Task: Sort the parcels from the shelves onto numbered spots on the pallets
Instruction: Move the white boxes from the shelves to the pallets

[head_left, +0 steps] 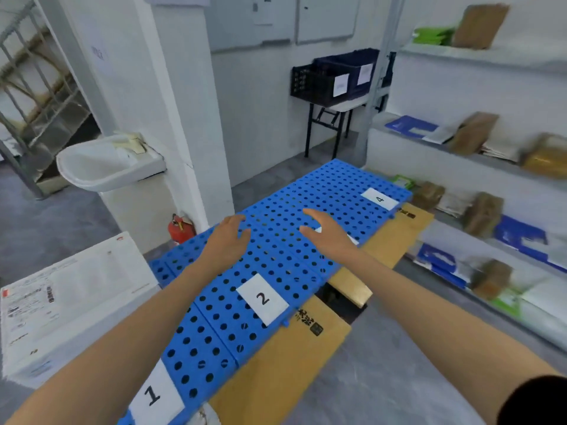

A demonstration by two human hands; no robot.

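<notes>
A blue perforated pallet [276, 259] runs from near me toward the far right, resting on cardboard boxes. White labels on it read 1 [152, 395], 2 [262, 298] and 4 [379, 199]. My left hand [228, 240] and my right hand [328, 231] hover above the pallet's middle, both empty with fingers spread. My right hand partly covers another white label. Brown, blue and green parcels lie on the white shelves [478, 161] at the right, among them a brown parcel [474, 133].
A large white box with a shipping label [70, 302] stands at the left. A white sink [107, 162] and a red fire extinguisher [181, 230] sit by the pillar. Dark crates [337, 76] rest on a small table at the back.
</notes>
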